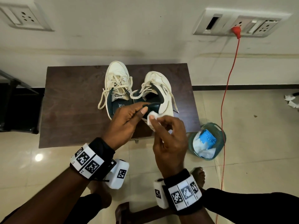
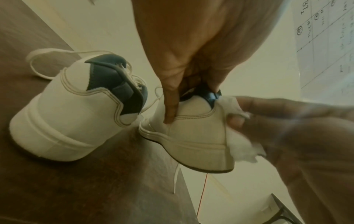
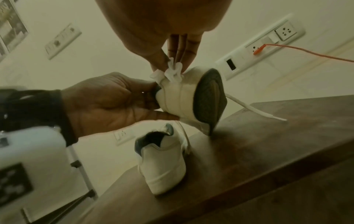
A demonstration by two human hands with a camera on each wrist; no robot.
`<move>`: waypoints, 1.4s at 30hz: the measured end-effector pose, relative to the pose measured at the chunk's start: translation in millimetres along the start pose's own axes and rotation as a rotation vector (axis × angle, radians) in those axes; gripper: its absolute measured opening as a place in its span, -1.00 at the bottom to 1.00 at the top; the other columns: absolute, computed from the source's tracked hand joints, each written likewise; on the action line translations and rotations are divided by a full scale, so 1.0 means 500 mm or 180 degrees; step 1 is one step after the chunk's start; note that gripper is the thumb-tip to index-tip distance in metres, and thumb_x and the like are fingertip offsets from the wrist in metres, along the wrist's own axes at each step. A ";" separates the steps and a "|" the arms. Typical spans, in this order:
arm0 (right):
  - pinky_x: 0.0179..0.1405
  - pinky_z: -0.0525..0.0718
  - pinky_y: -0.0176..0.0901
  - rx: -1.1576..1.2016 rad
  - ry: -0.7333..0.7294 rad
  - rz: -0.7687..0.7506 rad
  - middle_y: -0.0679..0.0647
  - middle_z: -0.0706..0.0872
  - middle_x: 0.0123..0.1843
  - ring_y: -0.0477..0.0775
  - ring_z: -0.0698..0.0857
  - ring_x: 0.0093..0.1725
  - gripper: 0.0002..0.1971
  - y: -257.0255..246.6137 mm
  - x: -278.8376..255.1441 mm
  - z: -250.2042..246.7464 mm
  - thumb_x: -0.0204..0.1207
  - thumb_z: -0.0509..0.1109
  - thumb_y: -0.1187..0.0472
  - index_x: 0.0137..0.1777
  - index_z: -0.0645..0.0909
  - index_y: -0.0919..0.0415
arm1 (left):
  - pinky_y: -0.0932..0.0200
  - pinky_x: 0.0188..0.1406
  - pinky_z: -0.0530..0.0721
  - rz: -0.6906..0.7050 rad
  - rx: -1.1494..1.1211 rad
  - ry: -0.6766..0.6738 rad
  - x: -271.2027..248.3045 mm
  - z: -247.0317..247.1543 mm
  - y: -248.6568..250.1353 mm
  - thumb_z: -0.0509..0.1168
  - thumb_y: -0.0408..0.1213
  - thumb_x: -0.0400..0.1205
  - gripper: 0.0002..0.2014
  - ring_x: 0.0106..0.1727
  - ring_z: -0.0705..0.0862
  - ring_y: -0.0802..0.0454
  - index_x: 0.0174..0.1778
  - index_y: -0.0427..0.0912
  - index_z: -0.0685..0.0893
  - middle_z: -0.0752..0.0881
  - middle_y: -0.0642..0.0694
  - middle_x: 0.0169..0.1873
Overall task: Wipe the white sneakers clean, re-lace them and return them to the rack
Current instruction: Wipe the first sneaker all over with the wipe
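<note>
At the centre of the head view, two white sneakers sit on a dark, grained wooden table (image 1: 68, 101). The right sneaker (image 1: 161, 92) is smooth white leather with double stitching, a navy padded collar and a dark rubber sole; its heel is tipped up off the tabletop while the toe stays down. The left hand (image 1: 126, 122) pinches that navy collar at the heel, thumb on top. The right hand (image 1: 169, 139) pinches a crumpled white wipe (image 1: 151, 121) between thumb and fingers and presses it against the heel. The left sneaker (image 1: 115, 84) stands flat just beside it, its flat cream laces loose and trailing. At lower right, a teal mesh basket (image 1: 216, 131) stands on glossy cream floor tiles, near a thin red cable (image 1: 226, 94).
</note>
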State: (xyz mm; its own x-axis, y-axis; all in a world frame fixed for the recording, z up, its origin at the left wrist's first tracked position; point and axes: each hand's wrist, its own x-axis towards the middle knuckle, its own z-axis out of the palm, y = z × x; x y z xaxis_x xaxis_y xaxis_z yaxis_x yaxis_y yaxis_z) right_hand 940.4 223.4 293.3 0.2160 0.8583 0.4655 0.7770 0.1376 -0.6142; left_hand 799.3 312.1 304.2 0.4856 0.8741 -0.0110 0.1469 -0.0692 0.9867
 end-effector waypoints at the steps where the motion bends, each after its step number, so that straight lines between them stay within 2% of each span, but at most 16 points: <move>1: 0.08 0.52 -0.37 -0.0074 0.0001 -0.0001 0.27 0.72 0.05 0.15 0.66 0.06 -0.59 0.012 -0.016 -0.007 0.43 0.51 0.59 0.24 0.79 0.30 | 0.00 0.21 0.74 0.0022 0.0042 0.0007 0.000 0.002 0.002 0.16 -0.35 0.84 -0.70 0.17 0.78 0.18 0.41 -0.21 0.70 0.83 0.12 0.13; 2: 0.06 0.54 -0.35 -0.0118 0.0062 0.0037 0.27 0.72 0.04 0.15 0.66 0.04 -0.60 0.025 -0.028 -0.014 0.42 0.51 0.59 0.23 0.80 0.29 | 0.08 0.18 0.74 0.0049 0.0088 0.0004 0.000 0.003 0.001 0.17 -0.36 0.84 -0.70 0.14 0.78 0.25 0.41 -0.21 0.71 0.82 0.17 0.12; 5: -0.04 0.65 -0.22 0.0011 0.0390 0.0383 0.23 0.73 -0.01 0.12 0.69 0.00 -0.68 0.052 -0.028 -0.028 0.45 0.55 0.57 0.15 0.83 0.29 | -0.14 0.30 0.71 0.0122 0.0266 -0.0054 -0.005 0.003 -0.007 0.18 -0.34 0.83 -0.70 0.28 0.76 0.12 0.41 -0.18 0.72 0.81 0.08 0.23; 9: 0.04 0.54 -0.52 0.0409 0.0604 0.0792 0.17 0.77 -0.04 -0.23 0.67 0.01 -0.78 0.060 0.029 -0.004 0.48 0.55 0.51 0.09 0.83 0.31 | -0.11 0.24 0.71 0.0214 0.0527 -0.0155 -0.015 -0.002 -0.022 0.19 -0.30 0.83 -0.71 0.23 0.76 0.08 0.37 -0.16 0.74 0.81 0.06 0.18; 14: 0.04 0.59 -0.50 0.0577 0.0794 0.1305 0.12 0.77 -0.04 -0.01 0.74 -0.02 -0.75 0.056 0.026 0.030 0.48 0.54 0.50 0.08 0.85 0.24 | 0.02 0.35 0.63 0.0398 0.1079 -0.0162 -0.016 0.012 -0.055 0.20 -0.23 0.79 -0.70 0.35 0.66 0.11 0.33 -0.22 0.75 0.77 0.00 0.21; 18: 0.01 0.60 -0.46 0.0521 0.0766 0.1394 0.09 0.73 -0.04 -0.06 0.70 -0.04 -0.71 0.036 -0.037 0.031 0.47 0.52 0.55 0.13 0.84 0.26 | 0.06 0.35 0.61 0.0467 0.1384 -0.0239 -0.009 0.030 -0.074 0.22 -0.25 0.78 -0.72 0.33 0.66 0.03 0.28 -0.25 0.76 0.78 -0.06 0.20; 21: -0.04 0.60 -0.48 0.0596 0.0735 0.1601 0.07 0.72 -0.06 -0.15 0.68 -0.07 -0.71 0.061 -0.033 0.044 0.48 0.53 0.52 0.13 0.84 0.24 | 0.14 0.36 0.57 0.0504 0.1570 -0.0394 -0.011 0.033 -0.087 0.23 -0.30 0.76 -0.74 0.34 0.63 0.01 0.26 -0.26 0.75 0.76 -0.09 0.22; 23: -0.10 0.59 -0.47 0.0587 0.0740 0.1774 0.07 0.73 -0.07 -0.12 0.68 -0.10 -0.72 0.090 -0.007 0.060 0.48 0.52 0.50 0.12 0.85 0.22 | 0.12 0.39 0.55 0.0527 0.1754 -0.0551 -0.013 0.036 -0.097 0.25 -0.37 0.75 -0.76 0.38 0.60 -0.01 0.25 -0.26 0.74 0.75 -0.13 0.23; 26: -0.12 0.61 -0.42 0.0517 0.0698 0.1777 0.10 0.74 -0.08 0.03 0.71 -0.12 -0.74 0.115 0.021 0.074 0.46 0.51 0.50 0.08 0.85 0.23 | 0.03 0.43 0.54 0.0524 0.1964 -0.0766 -0.012 0.040 -0.109 0.27 -0.49 0.71 -0.76 0.45 0.56 -0.04 0.25 -0.27 0.73 0.75 -0.15 0.20; 30: -0.15 0.56 -0.56 0.0773 0.0687 0.1916 0.06 0.71 -0.07 -0.21 0.66 -0.13 -0.72 0.096 -0.026 0.068 0.51 0.51 0.49 0.16 0.83 0.23 | 0.06 0.48 0.50 0.0469 0.2059 -0.0844 -0.008 0.039 -0.103 0.25 -0.51 0.71 -0.73 0.53 0.49 -0.04 0.28 -0.23 0.71 0.74 -0.12 0.22; 34: -0.18 0.60 -0.48 0.0941 0.0581 0.2116 0.08 0.73 -0.05 -0.16 0.71 -0.10 -0.72 0.077 -0.100 0.066 0.52 0.53 0.45 0.19 0.83 0.22 | 0.03 0.44 0.52 0.0505 0.2186 -0.0679 -0.016 0.048 -0.102 0.21 -0.49 0.70 -0.69 0.47 0.53 -0.10 0.30 -0.23 0.71 0.73 -0.17 0.23; 38: -0.11 0.51 -0.66 0.1010 0.0790 0.2191 0.14 0.75 -0.05 -0.43 0.66 -0.10 -0.76 0.099 -0.035 0.072 0.50 0.51 0.50 0.13 0.83 0.34 | 0.01 0.39 0.54 0.0328 0.2297 -0.0674 -0.024 0.053 -0.094 0.24 -0.53 0.66 -0.64 0.47 0.53 -0.11 0.33 -0.20 0.71 0.73 -0.16 0.25; 40: -0.07 0.49 -0.69 0.1071 0.0854 0.2250 0.12 0.77 -0.05 -0.39 0.66 -0.13 -0.75 0.113 0.011 0.071 0.46 0.50 0.53 0.10 0.84 0.34 | -0.08 0.35 0.60 0.0179 0.2407 -0.0703 -0.027 0.057 -0.076 0.22 -0.49 0.62 -0.60 0.47 0.53 -0.08 0.34 -0.15 0.71 0.74 -0.11 0.23; 42: -0.06 0.48 -0.71 0.1127 0.0800 0.2296 0.02 0.77 -0.07 -0.28 0.66 -0.18 -0.74 0.122 0.031 0.063 0.43 0.51 0.55 0.06 0.85 0.32 | -0.16 0.26 0.63 0.0119 0.2699 -0.0662 -0.020 0.060 -0.037 0.17 -0.32 0.55 -0.57 0.39 0.60 -0.06 0.30 -0.05 0.74 0.77 -0.01 0.18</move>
State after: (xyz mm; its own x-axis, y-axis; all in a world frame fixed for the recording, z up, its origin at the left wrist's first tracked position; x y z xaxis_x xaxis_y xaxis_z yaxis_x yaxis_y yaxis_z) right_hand 972.6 260.7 243.2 0.7462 0.6655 -0.0154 0.1758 -0.2194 -0.9597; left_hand 817.4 290.1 281.2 0.6383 0.7643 -0.0920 0.6791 -0.5028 0.5348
